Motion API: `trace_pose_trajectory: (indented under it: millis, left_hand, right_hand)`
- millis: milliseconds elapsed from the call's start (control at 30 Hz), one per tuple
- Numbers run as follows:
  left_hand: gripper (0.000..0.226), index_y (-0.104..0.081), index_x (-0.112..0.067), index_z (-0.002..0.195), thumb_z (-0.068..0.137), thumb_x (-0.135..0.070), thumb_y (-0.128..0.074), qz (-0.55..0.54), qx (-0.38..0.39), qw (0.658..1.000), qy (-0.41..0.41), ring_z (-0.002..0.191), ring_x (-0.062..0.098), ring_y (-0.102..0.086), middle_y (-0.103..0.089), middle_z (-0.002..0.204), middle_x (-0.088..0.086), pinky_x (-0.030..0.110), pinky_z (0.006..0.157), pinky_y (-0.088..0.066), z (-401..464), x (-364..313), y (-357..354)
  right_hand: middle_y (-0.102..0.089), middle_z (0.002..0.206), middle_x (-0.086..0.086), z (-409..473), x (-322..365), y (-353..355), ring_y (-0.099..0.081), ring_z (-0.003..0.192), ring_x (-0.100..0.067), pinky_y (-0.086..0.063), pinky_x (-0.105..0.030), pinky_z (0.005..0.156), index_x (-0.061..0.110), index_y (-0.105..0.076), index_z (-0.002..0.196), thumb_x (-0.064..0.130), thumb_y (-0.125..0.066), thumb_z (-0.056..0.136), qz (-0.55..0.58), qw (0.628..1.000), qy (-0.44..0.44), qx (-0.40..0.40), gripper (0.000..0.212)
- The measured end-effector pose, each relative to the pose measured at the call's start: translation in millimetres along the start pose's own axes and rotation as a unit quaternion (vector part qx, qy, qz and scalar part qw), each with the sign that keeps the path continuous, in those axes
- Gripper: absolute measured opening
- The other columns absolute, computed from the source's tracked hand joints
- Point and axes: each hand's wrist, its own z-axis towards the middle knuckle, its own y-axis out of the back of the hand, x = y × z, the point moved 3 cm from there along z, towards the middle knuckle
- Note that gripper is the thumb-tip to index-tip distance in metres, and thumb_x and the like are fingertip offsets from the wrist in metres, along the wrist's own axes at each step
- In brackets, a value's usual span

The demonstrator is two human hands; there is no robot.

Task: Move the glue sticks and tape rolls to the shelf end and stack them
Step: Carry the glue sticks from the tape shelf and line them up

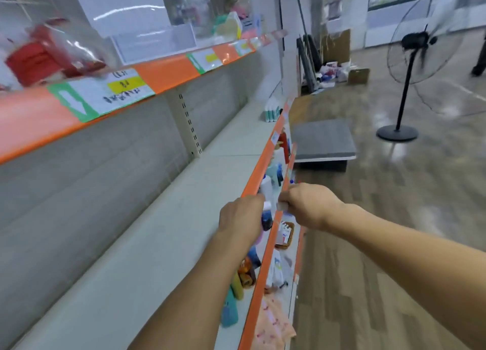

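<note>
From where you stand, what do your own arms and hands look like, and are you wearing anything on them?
Two bare forearms reach into view, with no sleeves visible. The left hand and right hand wear no gloves, and I see no watch, rings or bracelets, though the picture is somewhat blurred.

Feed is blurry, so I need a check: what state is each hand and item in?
left hand: curled round a small item, unidentifiable
right hand: pinching a small pale item
white-and-teal tubes: upright at shelf end
middle shelf: mostly bare
standing fan: upright

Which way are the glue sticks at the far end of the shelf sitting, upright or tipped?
Upright, as far as the blur allows. The glue sticks stand in a tight cluster on the shelf, white ends up, teal ends down. None appears to lie flat.
</note>
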Motion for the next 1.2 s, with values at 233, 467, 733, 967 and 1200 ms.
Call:
trace_pose_trajectory:
  millis: [233,467,733,967,1200]
  left_hand:
    - [0.022,-0.052,-0.019,0.116,0.094,-0.015,-0.051,0.008,0.004,0.999,-0.048,0.102,0.032,-0.060,-0.061,0.113,0.007,0.034,0.071,-0.040,113,-38,-22]
    - [0.026,-0.054,-0.019,0.117,0.093,-0.010,-0.051,0.018,-0.033,0.998,-0.043,0.102,0.034,-0.061,-0.062,0.111,0.008,0.034,0.068,-0.038,241,-73,-45]
    - [0.029,-0.052,-0.020,0.114,0.090,-0.004,-0.049,-0.011,-0.042,0.999,0.007,0.096,0.033,-0.061,-0.059,0.107,0.008,0.037,0.067,-0.040,378,-114,-51]
    - [0.025,-0.053,-0.016,0.110,0.089,-0.001,-0.053,0.015,-0.049,0.998,0.035,0.097,0.030,-0.061,-0.060,0.105,0.007,0.035,0.066,-0.037,477,-123,-64]
    - [0.027,-0.055,-0.018,0.107,0.086,-0.002,-0.052,0.033,-0.066,0.996,0.045,0.089,0.030,-0.062,-0.062,0.100,0.005,0.034,0.064,-0.040,587,-100,-74]
  right_hand:
    - [-0.063,0.100,0.002,44,-93,-5,-0.062,0.094,-0.025,-0.044,-0.032,0.063,0.025,-0.061,0.100,0.012,-0.055,0.086,-0.018,0.999,-0.029,-0.024,0.020]
    - [-0.064,0.100,0.004,110,-213,-13,-0.062,0.098,-0.025,-0.051,-0.036,0.070,0.028,-0.064,0.111,0.020,-0.061,0.090,-0.023,0.998,-0.041,-0.034,0.023]
    - [-0.065,0.107,0.002,209,-334,4,-0.063,0.102,-0.026,-0.046,-0.033,0.068,0.029,-0.062,0.111,0.017,-0.057,0.089,-0.070,0.998,0.007,-0.001,0.025]
    - [-0.060,0.112,0.000,288,-408,2,-0.059,0.108,-0.025,-0.043,-0.032,0.069,0.025,-0.059,0.118,0.015,-0.053,0.094,-0.078,0.996,0.037,0.010,0.026]
    - [-0.059,0.107,0.003,389,-461,-25,-0.061,0.103,-0.024,-0.048,-0.033,0.068,0.027,-0.060,0.115,0.016,-0.055,0.093,-0.047,0.998,0.036,0.000,0.026]
